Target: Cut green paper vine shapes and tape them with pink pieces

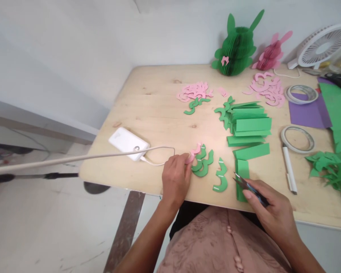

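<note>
My left hand (176,176) is closed at the near part of the table, its fingertips on a scalloped pink paper cutout (196,149). Beside that cutout lie overlapping green scalloped cutouts (207,167), some with small white strips on them. Another green cutout (222,181) with white strips lies apart, between my two hands. In my right hand (272,204) is a pair of dark tweezers (251,187), tips slightly apart and pointing left. The tips are over or against a folded green paper strip (242,172); I cannot tell whether they touch it.
Behind are green paper strips (252,125), pink cutouts (194,91), a green paper rabbit (235,49), a pink one (271,55) and a fan (324,47). Tape rolls (297,149) and a marker (290,170) lie right. A cable crosses left from a power bank (127,142).
</note>
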Demonstrator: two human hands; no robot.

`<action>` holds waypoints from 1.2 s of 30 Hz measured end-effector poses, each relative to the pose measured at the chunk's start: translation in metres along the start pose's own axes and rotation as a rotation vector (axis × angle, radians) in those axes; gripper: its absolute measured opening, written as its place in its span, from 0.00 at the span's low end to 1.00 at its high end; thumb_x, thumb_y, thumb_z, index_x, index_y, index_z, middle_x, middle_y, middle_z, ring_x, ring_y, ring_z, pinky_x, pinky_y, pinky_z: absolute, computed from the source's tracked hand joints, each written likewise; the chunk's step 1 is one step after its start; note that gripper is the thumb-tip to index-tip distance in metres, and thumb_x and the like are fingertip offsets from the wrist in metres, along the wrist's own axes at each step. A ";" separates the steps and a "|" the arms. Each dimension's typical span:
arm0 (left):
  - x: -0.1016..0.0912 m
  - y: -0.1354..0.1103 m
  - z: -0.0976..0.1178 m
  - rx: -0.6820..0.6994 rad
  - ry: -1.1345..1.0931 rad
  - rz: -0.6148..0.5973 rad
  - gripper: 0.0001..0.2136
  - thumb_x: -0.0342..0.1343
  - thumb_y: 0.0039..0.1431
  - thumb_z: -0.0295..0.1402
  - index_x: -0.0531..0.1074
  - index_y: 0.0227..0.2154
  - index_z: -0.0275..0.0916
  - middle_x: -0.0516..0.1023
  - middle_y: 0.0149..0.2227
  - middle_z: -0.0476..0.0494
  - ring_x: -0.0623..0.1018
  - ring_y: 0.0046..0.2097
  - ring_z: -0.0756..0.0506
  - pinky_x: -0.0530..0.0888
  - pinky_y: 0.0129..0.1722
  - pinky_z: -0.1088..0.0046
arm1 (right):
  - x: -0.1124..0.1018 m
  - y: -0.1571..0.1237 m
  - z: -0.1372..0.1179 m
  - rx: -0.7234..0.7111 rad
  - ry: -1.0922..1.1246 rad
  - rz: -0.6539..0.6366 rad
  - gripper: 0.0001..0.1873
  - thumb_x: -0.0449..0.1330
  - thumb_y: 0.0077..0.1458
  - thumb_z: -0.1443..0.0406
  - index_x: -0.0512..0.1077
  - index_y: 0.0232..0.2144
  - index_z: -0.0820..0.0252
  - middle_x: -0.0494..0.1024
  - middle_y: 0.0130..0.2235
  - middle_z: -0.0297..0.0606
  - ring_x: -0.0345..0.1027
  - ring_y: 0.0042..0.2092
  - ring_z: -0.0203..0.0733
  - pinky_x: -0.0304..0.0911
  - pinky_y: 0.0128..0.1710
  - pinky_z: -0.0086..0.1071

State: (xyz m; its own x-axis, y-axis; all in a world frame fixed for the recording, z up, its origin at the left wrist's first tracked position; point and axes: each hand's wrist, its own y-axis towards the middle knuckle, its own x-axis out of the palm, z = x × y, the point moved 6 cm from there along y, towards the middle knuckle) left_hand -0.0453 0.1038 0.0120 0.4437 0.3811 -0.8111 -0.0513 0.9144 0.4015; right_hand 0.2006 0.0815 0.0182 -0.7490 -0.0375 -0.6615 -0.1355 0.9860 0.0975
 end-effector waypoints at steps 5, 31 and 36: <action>0.000 0.002 -0.007 -0.056 -0.062 0.014 0.06 0.53 0.62 0.30 0.69 0.41 0.38 0.78 0.36 0.43 0.76 0.39 0.44 0.72 0.41 0.67 | 0.000 0.000 0.000 -0.005 0.005 0.008 0.11 0.60 0.55 0.60 0.78 0.39 0.57 0.82 0.40 0.39 0.77 0.41 0.47 0.72 0.37 0.33; 0.000 0.007 -0.016 -0.130 -0.124 -0.019 0.08 0.50 0.62 0.27 0.70 0.41 0.39 0.78 0.37 0.44 0.76 0.39 0.44 0.73 0.41 0.67 | 0.003 0.000 -0.001 -0.023 -0.003 -0.030 0.11 0.59 0.56 0.61 0.77 0.41 0.55 0.82 0.40 0.37 0.77 0.40 0.45 0.72 0.34 0.30; 0.001 0.007 -0.017 -0.139 -0.133 -0.032 0.08 0.50 0.61 0.26 0.70 0.42 0.39 0.79 0.37 0.44 0.77 0.40 0.44 0.73 0.41 0.67 | 0.003 0.001 -0.001 -0.038 -0.004 -0.025 0.11 0.59 0.56 0.61 0.77 0.40 0.54 0.82 0.38 0.36 0.77 0.38 0.45 0.71 0.33 0.30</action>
State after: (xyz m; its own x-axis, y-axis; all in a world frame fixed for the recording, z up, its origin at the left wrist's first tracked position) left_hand -0.0602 0.1128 0.0073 0.5606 0.3384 -0.7558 -0.1540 0.9394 0.3064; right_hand 0.1973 0.0818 0.0172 -0.7423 -0.0608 -0.6674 -0.1783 0.9779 0.1093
